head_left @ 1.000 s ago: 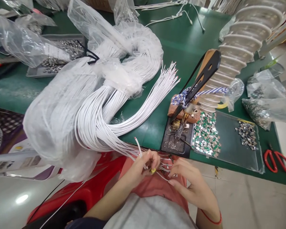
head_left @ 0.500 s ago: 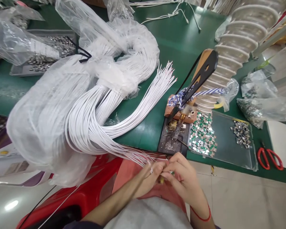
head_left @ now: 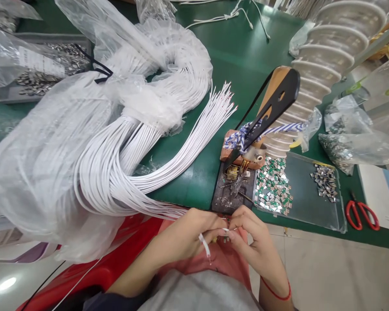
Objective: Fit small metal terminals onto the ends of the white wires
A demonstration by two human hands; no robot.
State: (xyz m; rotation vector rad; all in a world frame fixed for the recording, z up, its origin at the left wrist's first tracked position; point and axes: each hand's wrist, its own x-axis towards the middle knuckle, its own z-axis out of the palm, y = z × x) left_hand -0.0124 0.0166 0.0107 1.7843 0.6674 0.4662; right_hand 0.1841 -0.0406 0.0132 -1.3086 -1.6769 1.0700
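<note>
My left hand [head_left: 197,226] is closed around a white cable [head_left: 205,245], whose short end sticks out below the fingers. Close beside it, my right hand [head_left: 254,239] pinches another part of the white cable between thumb and forefinger. Whether a small part sits at the fingertips is too fine to tell. Both hands are over my lap, just off the table edge. To the left, a thick bundle of white cables [head_left: 106,181] spills from clear plastic wrapping [head_left: 52,142], with several strands running towards my hands.
A brick-like block [head_left: 228,153] with a cloth-tied black handle [head_left: 278,101] stands ahead. Right of it, a clear tray [head_left: 303,194] carries green-and-silver connector pieces [head_left: 274,185] and metal shells [head_left: 324,181]. Further right lie red-handled scissors [head_left: 353,216]. A ribbed hose [head_left: 330,56] hangs above.
My left hand has turned over, its back now showing, and a white cable end hangs below it. My right hand stays almost in place. The view has shifted slightly.
</note>
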